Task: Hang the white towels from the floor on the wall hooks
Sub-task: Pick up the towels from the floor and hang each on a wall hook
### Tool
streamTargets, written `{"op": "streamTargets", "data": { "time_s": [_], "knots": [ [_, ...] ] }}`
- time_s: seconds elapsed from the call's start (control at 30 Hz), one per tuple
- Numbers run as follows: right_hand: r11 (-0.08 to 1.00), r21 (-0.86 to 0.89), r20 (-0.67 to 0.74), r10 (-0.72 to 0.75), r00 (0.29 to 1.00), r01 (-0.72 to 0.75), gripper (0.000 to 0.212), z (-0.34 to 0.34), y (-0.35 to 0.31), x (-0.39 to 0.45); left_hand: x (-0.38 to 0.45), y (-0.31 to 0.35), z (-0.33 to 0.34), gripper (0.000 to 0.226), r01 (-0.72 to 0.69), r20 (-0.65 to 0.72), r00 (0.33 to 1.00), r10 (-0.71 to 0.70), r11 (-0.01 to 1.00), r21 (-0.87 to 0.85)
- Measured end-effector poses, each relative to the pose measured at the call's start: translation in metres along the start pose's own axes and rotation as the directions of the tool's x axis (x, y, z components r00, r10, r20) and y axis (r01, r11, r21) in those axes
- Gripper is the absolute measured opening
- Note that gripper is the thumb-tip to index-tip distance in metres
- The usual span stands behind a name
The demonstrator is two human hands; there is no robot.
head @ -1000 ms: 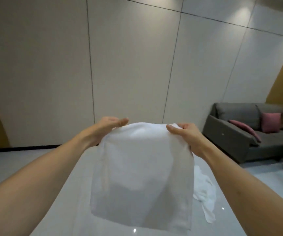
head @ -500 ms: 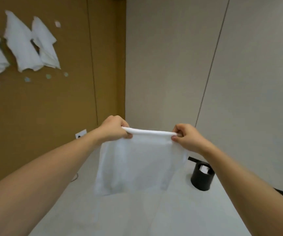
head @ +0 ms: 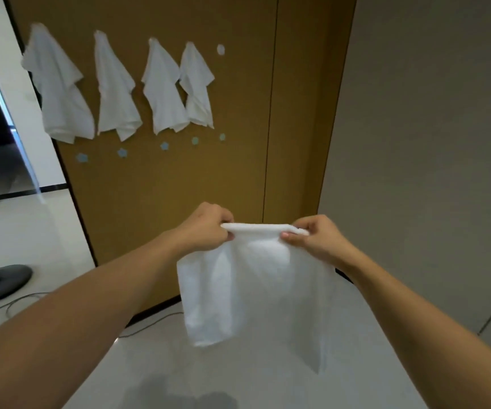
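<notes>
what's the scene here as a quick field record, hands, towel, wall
left hand: grips the held towel's top edge
right hand: pinches the same edge
held towel: white, hangs down between the hands, off the floor
hung towels: four in a row on the brown wall
free hook: white, bare, right of the last hung towel
lower hooks: blue row, all bare
next step: likely hang the held towel on the free hook
</notes>
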State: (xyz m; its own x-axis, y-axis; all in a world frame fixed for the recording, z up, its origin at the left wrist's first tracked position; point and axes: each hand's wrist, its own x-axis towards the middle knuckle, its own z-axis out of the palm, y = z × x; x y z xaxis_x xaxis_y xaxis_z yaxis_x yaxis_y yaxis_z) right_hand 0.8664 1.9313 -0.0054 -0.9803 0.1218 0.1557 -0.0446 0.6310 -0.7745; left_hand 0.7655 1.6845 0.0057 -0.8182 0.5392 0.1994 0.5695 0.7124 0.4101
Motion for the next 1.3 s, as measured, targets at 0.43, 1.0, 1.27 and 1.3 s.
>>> {"op": "streamTargets", "data": {
  "time_s": [0.43,1.0,1.27,1.3],
  "knots": [
    [0.983,-0.160,-0.072,-0.100,0.992,0.088,0.027,0.035,0.003,0.274,0.228,-0.117,-0.023,0.031,-0.014,-0.168,0.986,-0.022,0.977,-0.211],
    [0.993,0.049,-0.097,-0.105,0.990,0.110,0.023,0.036,0.037,0.588,0.503,-0.200,-0.030,0.013,-0.052,-0.290,0.956,-0.045,0.946,-0.320],
    [0.959,0.011,-0.091,-0.280,0.956,0.282,0.022,-0.003,0.042,0.766,0.663,-0.225,-0.058,0.016,0.042,-0.323,0.942,-0.093,0.986,-0.161],
    [0.948,0.006,-0.090,-0.317,0.944,0.319,0.026,-0.012,0.038,0.785,0.680,-0.225,-0.064,0.016,0.048,-0.347,0.932,-0.102,0.986,-0.163]
  ]
}}
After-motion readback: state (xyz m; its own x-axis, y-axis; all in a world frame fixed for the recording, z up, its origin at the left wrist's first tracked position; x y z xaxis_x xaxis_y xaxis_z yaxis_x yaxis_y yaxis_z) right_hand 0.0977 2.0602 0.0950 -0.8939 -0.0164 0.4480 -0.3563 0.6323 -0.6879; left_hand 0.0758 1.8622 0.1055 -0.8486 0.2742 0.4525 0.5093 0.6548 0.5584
